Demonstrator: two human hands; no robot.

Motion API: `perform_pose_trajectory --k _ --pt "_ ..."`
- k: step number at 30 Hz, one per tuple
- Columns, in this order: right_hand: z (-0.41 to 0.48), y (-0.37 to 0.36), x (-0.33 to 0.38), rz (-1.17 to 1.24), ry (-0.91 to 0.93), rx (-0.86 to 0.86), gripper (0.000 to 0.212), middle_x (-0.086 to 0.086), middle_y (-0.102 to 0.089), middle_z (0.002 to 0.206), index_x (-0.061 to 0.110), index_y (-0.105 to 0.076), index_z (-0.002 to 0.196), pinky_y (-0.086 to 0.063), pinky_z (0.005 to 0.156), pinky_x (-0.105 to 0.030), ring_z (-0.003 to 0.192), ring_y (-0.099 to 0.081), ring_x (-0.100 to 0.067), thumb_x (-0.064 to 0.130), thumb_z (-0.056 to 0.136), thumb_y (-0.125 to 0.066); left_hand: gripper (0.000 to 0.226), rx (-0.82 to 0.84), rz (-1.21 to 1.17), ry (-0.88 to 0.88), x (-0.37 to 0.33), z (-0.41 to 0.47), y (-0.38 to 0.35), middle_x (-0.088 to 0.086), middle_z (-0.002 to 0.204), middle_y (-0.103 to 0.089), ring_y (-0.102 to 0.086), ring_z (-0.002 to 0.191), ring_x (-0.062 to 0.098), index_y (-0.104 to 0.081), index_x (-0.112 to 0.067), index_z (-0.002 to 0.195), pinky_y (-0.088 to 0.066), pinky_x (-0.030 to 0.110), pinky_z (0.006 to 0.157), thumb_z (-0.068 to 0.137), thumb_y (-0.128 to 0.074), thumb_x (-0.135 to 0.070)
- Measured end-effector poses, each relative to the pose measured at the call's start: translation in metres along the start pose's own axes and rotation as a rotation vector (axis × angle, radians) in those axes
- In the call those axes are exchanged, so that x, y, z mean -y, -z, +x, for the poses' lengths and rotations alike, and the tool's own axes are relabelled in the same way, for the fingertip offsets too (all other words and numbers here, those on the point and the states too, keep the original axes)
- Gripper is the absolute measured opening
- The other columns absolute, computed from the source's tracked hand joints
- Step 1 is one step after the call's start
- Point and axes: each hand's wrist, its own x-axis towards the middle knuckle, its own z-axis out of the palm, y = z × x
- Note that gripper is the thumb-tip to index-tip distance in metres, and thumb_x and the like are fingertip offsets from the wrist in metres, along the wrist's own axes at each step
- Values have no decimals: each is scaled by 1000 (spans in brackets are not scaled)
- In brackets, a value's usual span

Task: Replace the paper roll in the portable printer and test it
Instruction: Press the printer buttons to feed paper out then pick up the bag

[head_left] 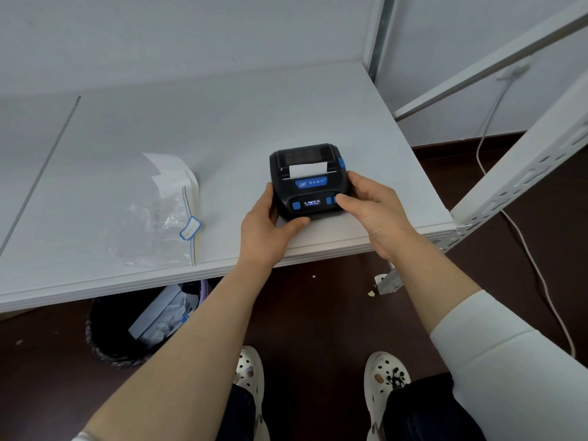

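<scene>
The portable printer [310,181] sits on the white table [222,122], close to its front edge, lid closed and display lit. A strip of paper [308,169] pokes from its slot. Your left hand [267,230] clasps the printer's left side, thumb along its front. Your right hand [372,208] wraps the right side, thumb pressing a blue button. Press too hard and the printer could slide toward the edge; badly seated paper could jam. Left of the printer lies an empty plastic bag [159,224].

Clear bag [152,224], perhaps crumpled; black bin [127,332]
</scene>
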Motion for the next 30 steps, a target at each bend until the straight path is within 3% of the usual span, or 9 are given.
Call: perform_pose_trajectory --k 5,9,16,20,25,30 --pt "0 0 -1 -25 0 -2 40 21 -65 94 25 -60 117 -48 77 -7 93 -60 7 -1 87 -55 72 -1 -6 1 1 1 0 1 126 -62 -58 118 7 -46 -11 137 -43 20 102 73 -77 -4" --pt "0 0 -1 -51 7 6 38 20 -66 94 38 -60 96 -46 81 -10 96 -61 4 2 87 -57 68 -1 -5 -1 1 1 0 0 122 -63 -59 115 7 -48 -10 134 -44 17 99 73 -77 -3" --pt "1 0 -2 -43 15 6 40 20 -65 95 37 -58 104 -49 79 -11 97 -60 3 0 88 -56 68 -1 -2 15 0 0 1 1 123 -63 -59 116 7 -48 -10 134 -44 16 100 73 -77 -4" --pt "2 -1 -3 -72 15 -3 40 21 -65 91 39 -60 89 -48 76 -9 93 -61 4 -1 87 -55 68 -5 4 15 -1 0 1 -3 118 -63 -59 105 -6 -48 -12 134 -44 10 95 73 -77 -4" --pt "2 -1 -3 -71 18 -22 35 23 -60 86 15 -58 116 -47 69 -3 80 -60 14 -4 87 -54 69 -5 2 21 -1 0 0 -12 112 -61 -56 95 -22 -48 -14 135 -42 4 89 73 -76 -3" --pt "3 -2 -5 -106 13 -29 35 22 -62 87 8 -58 119 -45 69 -1 76 -60 19 -5 87 -54 68 -6 22 24 -1 -1 0 -7 114 -63 -58 100 -12 -48 -11 135 -42 5 89 73 -77 -4"
